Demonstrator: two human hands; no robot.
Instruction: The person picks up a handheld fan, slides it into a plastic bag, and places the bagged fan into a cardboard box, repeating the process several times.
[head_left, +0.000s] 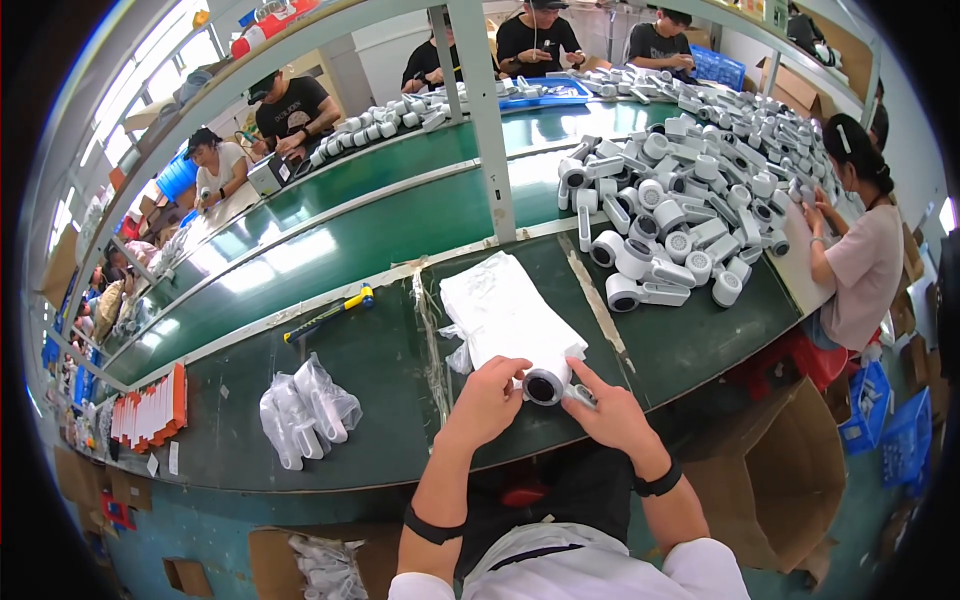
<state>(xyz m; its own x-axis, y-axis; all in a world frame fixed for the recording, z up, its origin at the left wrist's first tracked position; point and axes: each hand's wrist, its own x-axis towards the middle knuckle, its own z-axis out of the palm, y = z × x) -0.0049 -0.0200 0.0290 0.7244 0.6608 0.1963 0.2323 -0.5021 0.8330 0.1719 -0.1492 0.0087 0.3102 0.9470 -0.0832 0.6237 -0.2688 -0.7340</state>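
A white hair-dryer-shaped device [545, 387] with a round dark end sits between my two hands at the near edge of the green table. My left hand [488, 402] has its thumb and fingers closed on the device's left side. On the other side, my right hand [608, 408] grips it near what looks like its handle, which is partly covered by my fingers. Just beyond the device lies a stack of thin white bags [505, 305], and the device overlaps its near end.
A large heap of similar white devices [690, 215] covers the table at right. Left lie bagged devices [308, 405], a yellow-and-black hammer [330, 313] and orange-edged flat boxes [150, 410]. A metal post [490, 130] rises ahead. A person [865, 230] sits at right; others work across the belt.
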